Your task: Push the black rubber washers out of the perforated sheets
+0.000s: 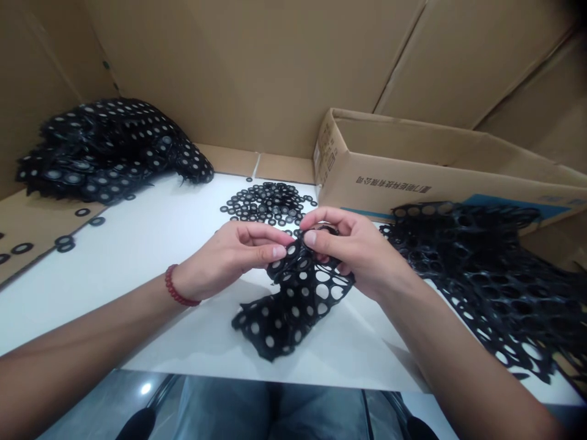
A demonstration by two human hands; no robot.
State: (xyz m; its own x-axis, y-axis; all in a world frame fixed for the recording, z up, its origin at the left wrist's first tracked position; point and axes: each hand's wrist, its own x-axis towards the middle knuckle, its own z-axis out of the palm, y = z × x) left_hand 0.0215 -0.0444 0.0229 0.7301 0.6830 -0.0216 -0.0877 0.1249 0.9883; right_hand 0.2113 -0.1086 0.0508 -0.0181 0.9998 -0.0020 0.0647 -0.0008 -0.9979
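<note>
Two bare hands meet over the white tabletop [151, 244] in the head view, both pinched on one black punched rubber sheet [291, 299]. Left hand [229, 256] has thumb and forefinger closed on the sheet's upper edge; a red bead bracelet [177, 287] sits on that wrist. Right hand [348, 247] has its fingertips closed on the same edge just beside the left, apparently at a washer still seated in the sheet. The sheet droops from the fingers, its lower end resting on the table in front of the person's lap; the rows near the right hand look already emptied, the lower rows look still filled. To do this well, my judgement: hold the web taut with the left, push each ring through with the right thumb rather than tearing, work row by row, and drop rings onto the loose washer pile [270, 205] just behind the hands. Stack of filled sheets [110, 150] lies far left, with stray washers near it. Emptied webbing heap [486, 275] lies right, touching the cardboard box [413, 177]. Cardboard walls behind. Only this one view.
</note>
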